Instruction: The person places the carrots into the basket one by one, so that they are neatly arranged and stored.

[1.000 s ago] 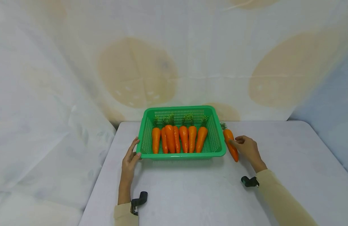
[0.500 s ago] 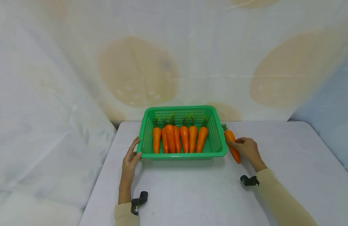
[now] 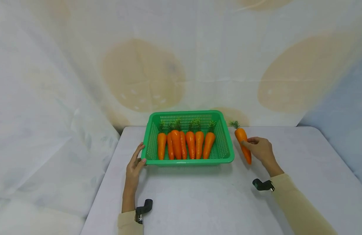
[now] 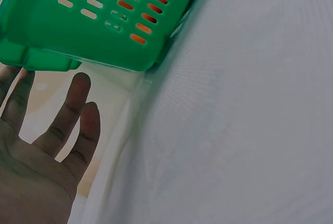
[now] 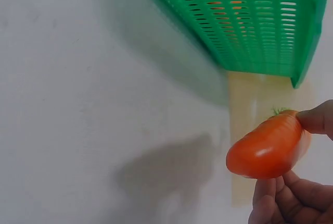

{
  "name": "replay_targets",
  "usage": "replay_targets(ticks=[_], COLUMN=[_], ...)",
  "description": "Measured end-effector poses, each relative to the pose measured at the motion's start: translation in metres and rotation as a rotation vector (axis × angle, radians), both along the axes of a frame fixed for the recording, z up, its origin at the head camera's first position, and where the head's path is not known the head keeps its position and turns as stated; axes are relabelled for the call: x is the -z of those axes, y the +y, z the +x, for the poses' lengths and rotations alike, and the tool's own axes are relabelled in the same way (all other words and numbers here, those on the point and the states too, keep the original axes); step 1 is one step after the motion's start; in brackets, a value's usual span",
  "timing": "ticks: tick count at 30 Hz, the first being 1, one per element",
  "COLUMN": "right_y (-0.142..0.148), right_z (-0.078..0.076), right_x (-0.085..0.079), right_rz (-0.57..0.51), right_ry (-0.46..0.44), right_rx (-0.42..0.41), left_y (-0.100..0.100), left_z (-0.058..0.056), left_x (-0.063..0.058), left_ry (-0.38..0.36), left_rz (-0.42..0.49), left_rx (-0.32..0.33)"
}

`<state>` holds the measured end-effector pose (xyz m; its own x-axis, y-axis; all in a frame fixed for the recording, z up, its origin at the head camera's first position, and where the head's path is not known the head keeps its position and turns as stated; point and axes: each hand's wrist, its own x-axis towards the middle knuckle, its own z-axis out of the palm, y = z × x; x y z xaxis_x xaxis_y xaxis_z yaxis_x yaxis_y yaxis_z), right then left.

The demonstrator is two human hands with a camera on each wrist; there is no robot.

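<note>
A green plastic basket with slotted walls holds several orange carrots in a row, leafy green tops toward the back. My left hand is at the basket's front left corner, with thumb and fingertips against the rim. In the left wrist view the other fingers stretch out below the rim. To the right of the basket, my right hand pinches a single carrot between thumb and fingers. That carrot is raised off the table, its shadow below in the right wrist view, leafy end pointing to the back.
A white-covered table lies under everything. Behind it hangs a pale curtain with tan round shapes, close to the table's back edge. Each wrist wears a small black camera.
My right hand has gripped the loose carrot and lifted it from the table, slightly up and away from the basket. The left hand stays at the rim.
</note>
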<state>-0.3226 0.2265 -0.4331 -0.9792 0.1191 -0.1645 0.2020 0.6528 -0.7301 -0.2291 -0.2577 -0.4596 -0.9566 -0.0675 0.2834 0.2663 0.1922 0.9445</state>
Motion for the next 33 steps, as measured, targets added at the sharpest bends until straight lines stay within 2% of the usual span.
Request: replay_targets(ticks=[3, 10, 15, 21, 29, 33], right_y=[-0.002, -0.008, -0.015, -0.027, -0.053, -0.065], right_z=[0.001, 0.001, -0.001, -0.004, -0.012, -0.016], right_x=[-0.007, -0.026, -0.038, -0.048, -0.058, -0.06], right_rz=[-0.014, -0.019, -0.044, -0.076, -0.113, -0.126], right_ry=[0.011, 0.047, 0.05, 0.068, 0.07, 0.087], right_rx=[0.0, -0.014, -0.021, -0.043, -0.074, -0.096], left_y=[0.0, -0.01, -0.011, -0.009, -0.002, 0.0], left_z=[-0.001, -0.013, -0.015, -0.013, -0.002, 0.0], left_x=[0.001, 0.033, 0.036, 0.032, 0.003, -0.002], left_ry=[-0.003, 0.017, 0.036, 0.033, 0.027, 0.013], left_rz=[0.013, 0.029, 0.016, 0.015, 0.009, -0.002], left_rx=[0.001, -0.01, -0.015, -0.008, 0.016, 0.012])
